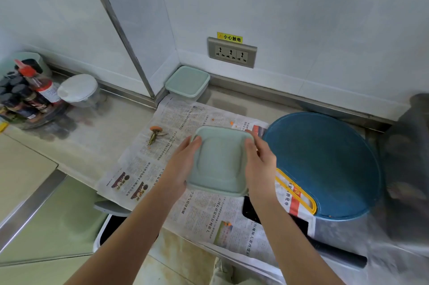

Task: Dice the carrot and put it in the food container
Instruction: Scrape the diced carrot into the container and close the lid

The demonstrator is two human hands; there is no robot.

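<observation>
**Both hands clasp lidded box on papered kitchen surface**

A kitchen surface (pixel 111 126) spread with newspaper (pixel 148 164) runs back to a white wall. Nearest the camera, the left hand (pixel 183 164) and right hand (pixel 257 164) clasp the pale green food container (pixel 220 159) from opposite sides. The left fingers (pixel 195 143) curl on its left edge and the right fingers (pixel 250 145) on its right edge. Whether it rests on the paper or is lifted cannot be told.

Its lid is on, so the contents are hidden, and no diced carrot is in sight. The box is nearly square, with no real long axis, and its lid faces up. Made of thin plastic, it should be light, fairly stiff and smooth enough to slip. A two-sided hold under the rim looks safest, since hard squeezing might spring the lid.

Just right of the right fingers lies a round blue cutting board (pixel 325 164). Beyond the left fingers a trimmed carrot top (pixel 156 132) lies on the paper, its long axis running near to far, stalk toward the person. Farther past the fingers, a second lidded container (pixel 186 81) sits in the wall corner, left of a wall socket (pixel 232 52).
</observation>
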